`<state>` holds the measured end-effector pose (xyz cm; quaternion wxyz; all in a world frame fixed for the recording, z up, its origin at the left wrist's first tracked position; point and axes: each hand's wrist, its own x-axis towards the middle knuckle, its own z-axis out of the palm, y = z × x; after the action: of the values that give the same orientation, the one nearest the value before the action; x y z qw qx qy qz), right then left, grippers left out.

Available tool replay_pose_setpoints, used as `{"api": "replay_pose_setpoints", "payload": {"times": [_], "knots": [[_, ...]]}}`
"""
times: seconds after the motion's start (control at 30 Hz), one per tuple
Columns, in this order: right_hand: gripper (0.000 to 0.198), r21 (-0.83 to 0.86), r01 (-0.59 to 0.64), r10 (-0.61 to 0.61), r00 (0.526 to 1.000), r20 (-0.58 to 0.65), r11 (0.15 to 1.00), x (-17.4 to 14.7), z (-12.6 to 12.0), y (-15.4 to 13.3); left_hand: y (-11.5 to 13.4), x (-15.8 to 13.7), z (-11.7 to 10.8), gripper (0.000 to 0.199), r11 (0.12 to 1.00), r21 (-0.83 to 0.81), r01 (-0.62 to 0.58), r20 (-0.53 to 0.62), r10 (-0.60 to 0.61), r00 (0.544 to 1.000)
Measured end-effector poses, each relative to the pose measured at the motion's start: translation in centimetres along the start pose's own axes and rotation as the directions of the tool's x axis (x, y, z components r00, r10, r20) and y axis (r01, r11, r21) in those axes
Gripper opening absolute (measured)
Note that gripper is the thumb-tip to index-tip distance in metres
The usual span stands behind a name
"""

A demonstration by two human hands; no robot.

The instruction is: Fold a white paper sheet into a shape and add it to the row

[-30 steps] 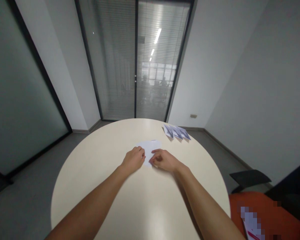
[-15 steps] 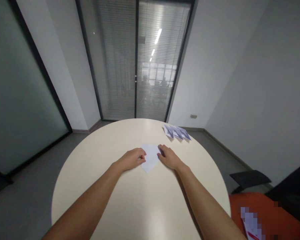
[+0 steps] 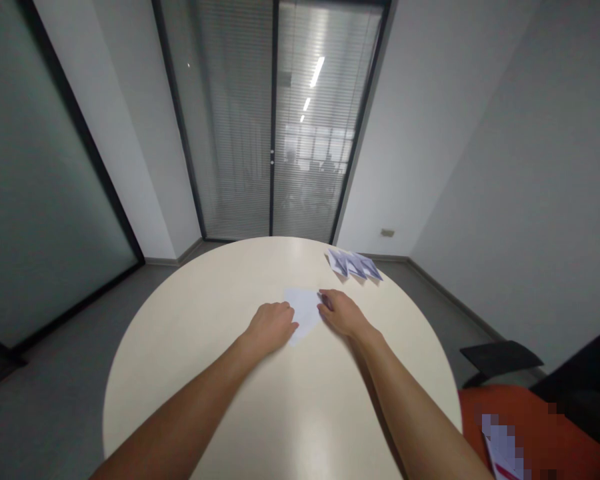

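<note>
paper: one white sheet (image 3: 306,312) lies flat on the counter (image 3: 190,313), between the two hands, its far edge roughly straight and its near end narrowing to a point towards the person.
left hand: the left hand (image 3: 273,325) rests at the left side of the sheet, knuckles up, covering part of that edge.
left fingers: curled inward, with the thumb reaching over the paper near its lower left; whether they pinch it, i cannot tell.
right hand: the right hand (image 3: 344,313) sits at the opposite side, its tips at the sheet's right edge.
right fingers: loosely bent, a dark gap showing between thumb and forefinger; whether they grip the edge, i cannot tell.
forearms: both bare, coming in from the bottom of the view and slanting towards each other.
folded papers: a row of overlapping folded papers (image 3: 355,265) lies near the counter's far right rim, well apart from the sheet.
counter: round, cream, with a soft shine near the person.
chair: an orange seat (image 3: 555,433) with a black armrest (image 3: 503,357) stands at lower right, a partly blurred pale item (image 3: 505,443) on it.
background: a glass partition (image 3: 225,133) with blinds, beyond the counter.
</note>
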<state>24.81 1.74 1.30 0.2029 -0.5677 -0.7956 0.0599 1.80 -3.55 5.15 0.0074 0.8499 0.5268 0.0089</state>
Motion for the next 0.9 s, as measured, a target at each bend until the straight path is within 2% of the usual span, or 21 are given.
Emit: {"api": "replay_pose_setpoints", "payload": {"times": [0.2, 0.37, 0.6, 0.9], "knots": [[0.040, -0.014, -0.205, 0.204, 0.979, -0.020, 0.979, 0.2, -0.5, 0.1, -0.4, -0.1, -0.6, 0.035, 0.994, 0.018, 0.110, 0.012, -0.110, 0.994], [0.030, -0.036, -0.150, 0.148, 0.988, -0.037, 0.988, 0.2, -0.4, 0.4, -1.2, 0.0, -0.3, 0.037, 0.997, 0.018, 0.072, -0.015, -0.071, 0.997], [0.027, -0.012, -0.175, 0.175, 0.984, -0.032, 0.984, 0.2, -0.5, 0.7, -1.3, -0.3, 0.1, 0.040, 0.999, -0.014, -0.044, -0.017, 0.044, 0.999], [0.030, -0.031, -0.125, 0.125, 0.992, 0.002, 0.992, -0.1, -1.0, -0.9, -1.2, 0.1, 0.0, 0.034, 0.999, 0.010, -0.042, 0.005, 0.042, 0.999]]}}
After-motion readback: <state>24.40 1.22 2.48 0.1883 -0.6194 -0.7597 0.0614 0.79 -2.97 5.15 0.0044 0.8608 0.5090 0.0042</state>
